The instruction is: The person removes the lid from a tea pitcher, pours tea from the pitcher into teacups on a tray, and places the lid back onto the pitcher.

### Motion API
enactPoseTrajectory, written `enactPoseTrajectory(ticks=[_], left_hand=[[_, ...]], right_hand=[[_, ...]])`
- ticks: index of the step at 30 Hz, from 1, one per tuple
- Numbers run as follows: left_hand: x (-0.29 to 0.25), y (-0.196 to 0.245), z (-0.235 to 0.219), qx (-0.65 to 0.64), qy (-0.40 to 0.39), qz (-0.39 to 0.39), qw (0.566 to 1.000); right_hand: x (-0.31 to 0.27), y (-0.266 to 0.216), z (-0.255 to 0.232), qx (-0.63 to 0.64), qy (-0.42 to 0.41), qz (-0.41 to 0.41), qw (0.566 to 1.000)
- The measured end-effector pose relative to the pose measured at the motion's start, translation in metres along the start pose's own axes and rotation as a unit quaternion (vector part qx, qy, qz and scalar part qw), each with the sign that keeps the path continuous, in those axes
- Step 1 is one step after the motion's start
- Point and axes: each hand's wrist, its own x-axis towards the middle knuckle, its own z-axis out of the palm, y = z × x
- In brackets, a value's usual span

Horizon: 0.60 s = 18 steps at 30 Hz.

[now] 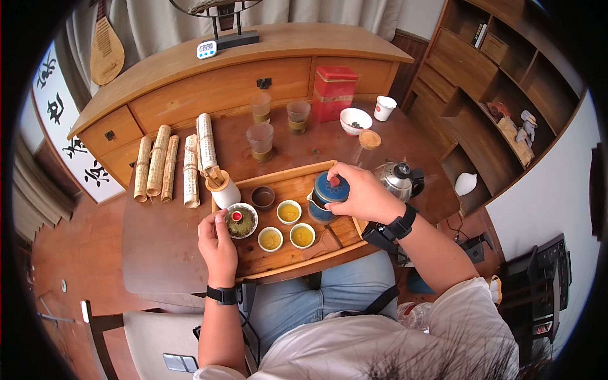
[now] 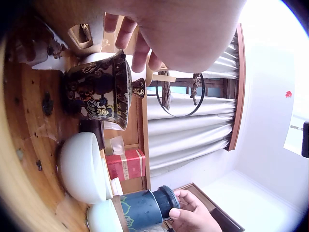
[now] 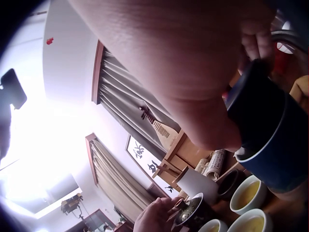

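Observation:
A wooden tea tray (image 1: pixel 288 256) lies on the table in front of me. My right hand (image 1: pixel 358 190) grips the lid of a blue lidded vessel (image 1: pixel 324 197) at the tray's right end; its fingers (image 2: pixel 190 215) curl round the dark cap of the blue vessel (image 2: pixel 142 210) (image 3: pixel 270 140). My left hand (image 1: pixel 218 244) holds the rim of a dark patterned gaiwan (image 1: pixel 241 220) (image 2: pixel 99 92) at the tray's left, its fingertips (image 2: pixel 140 50) touching the gaiwan's edge. Between them stand three small cups of yellow tea (image 1: pixel 289 211) (image 1: pixel 270 239) (image 1: pixel 302 235).
A dark empty cup (image 1: pixel 262 197) and a white tool holder (image 1: pixel 223 189) stand at the tray's back. A steel kettle (image 1: pixel 398 179) stands to the right. Behind are three glasses (image 1: pixel 260 140), a red tin (image 1: pixel 334 92), a white bowl (image 1: pixel 354 120), and bamboo scrolls (image 1: pixel 170 166).

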Motion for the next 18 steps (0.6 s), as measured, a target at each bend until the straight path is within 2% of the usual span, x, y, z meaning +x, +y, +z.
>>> enactPoseTrajectory(ticks=[7, 11, 13, 18], left_hand=[[0.000, -0.005, 0.000, -0.030, 0.001, -0.004, 1.000], [0.001, -0.010, 0.000, -0.005, -0.007, 0.005, 1.000], [0.001, -0.009, 0.000, -0.029, -0.002, -0.016, 0.999], [0.002, -0.006, -0.001, -0.020, -0.010, 0.006, 1.000]], right_hand=[[0.002, -0.001, -0.003, 0.002, -0.005, 0.000, 1.000], [0.003, -0.001, -0.007, 0.000, -0.001, -0.015, 1.000], [0.004, -0.002, -0.008, 0.001, 0.003, -0.009, 1.000], [0.006, -0.005, -0.013, 0.004, -0.015, 0.016, 1.000]])
